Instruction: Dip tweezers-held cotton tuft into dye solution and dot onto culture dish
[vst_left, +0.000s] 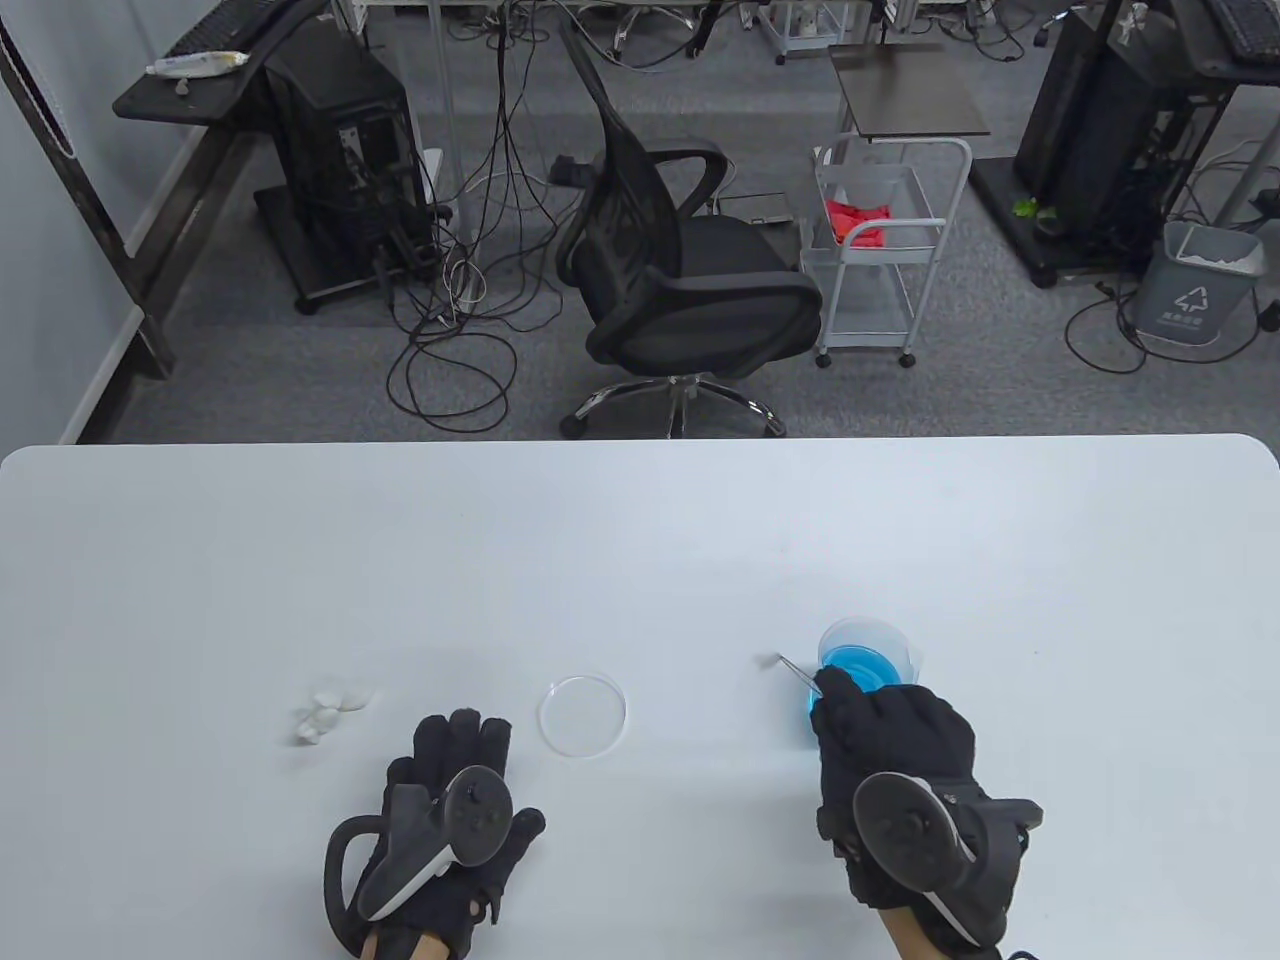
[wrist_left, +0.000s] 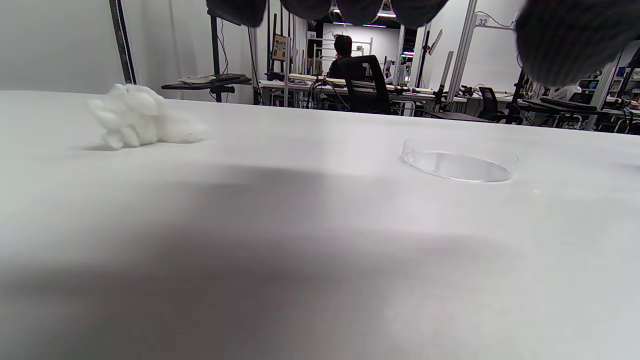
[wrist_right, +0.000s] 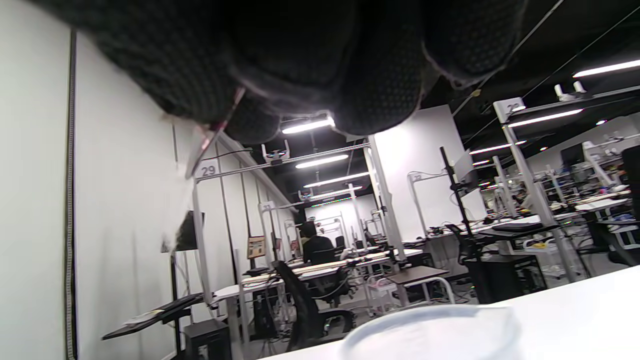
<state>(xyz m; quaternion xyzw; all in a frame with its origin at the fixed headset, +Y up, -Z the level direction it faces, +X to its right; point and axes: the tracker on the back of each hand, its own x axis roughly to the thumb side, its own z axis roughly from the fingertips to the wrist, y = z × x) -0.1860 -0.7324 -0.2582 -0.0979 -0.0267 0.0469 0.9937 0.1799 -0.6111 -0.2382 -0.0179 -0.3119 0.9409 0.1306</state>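
My right hand (vst_left: 835, 700) pinches thin metal tweezers (vst_left: 800, 675) that point up-left, with a small cotton tuft (vst_left: 776, 658) at their tip above the table. The tip is just left of a clear beaker of blue dye (vst_left: 865, 668). In the right wrist view the tweezers (wrist_right: 205, 142) stick out from under my fingers (wrist_right: 300, 60), above the blurred beaker rim (wrist_right: 430, 325). The empty clear culture dish (vst_left: 583, 714) lies between my hands and also shows in the left wrist view (wrist_left: 460, 161). My left hand (vst_left: 465, 745) rests flat, holding nothing.
A small pile of white cotton tufts (vst_left: 332, 706) lies left of my left hand, and shows in the left wrist view (wrist_left: 140, 120). The white table (vst_left: 640, 540) stretches far beyond. An office chair (vst_left: 680, 260) and a cart (vst_left: 880, 250) stand past its far edge.
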